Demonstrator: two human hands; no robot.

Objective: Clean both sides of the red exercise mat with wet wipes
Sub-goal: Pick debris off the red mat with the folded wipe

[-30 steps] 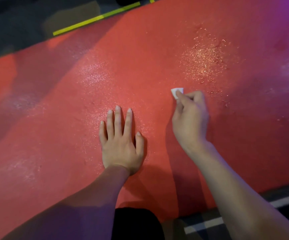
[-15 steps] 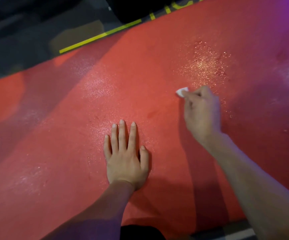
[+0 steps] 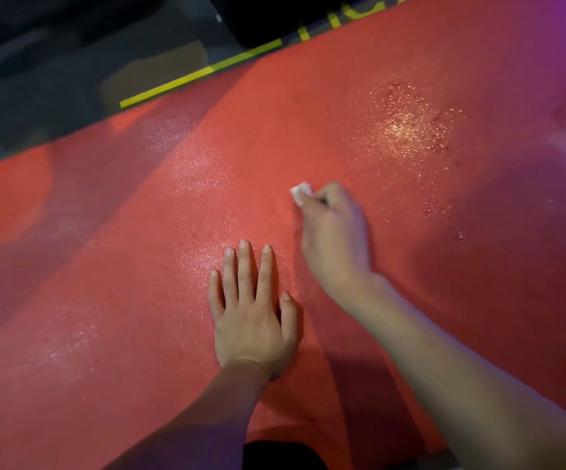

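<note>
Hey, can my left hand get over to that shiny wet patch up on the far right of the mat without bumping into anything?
Probably not directly: the left hand lies flat on the mat, and the right hand, gripping the wipe, sits between it and the wet patch.

We seem to be in a gym: a red exercise mat (image 3: 308, 137) on dark flooring (image 3: 54, 79) with yellow line markings (image 3: 186, 81).

Single head-worn wide-angle view, looking forward and steeply down from close above the red exercise mat (image 3: 139, 300), which fills most of the frame. Both forearms enter from the bottom edge. Dark floor (image 3: 54, 79) shows along the top edge.
</note>
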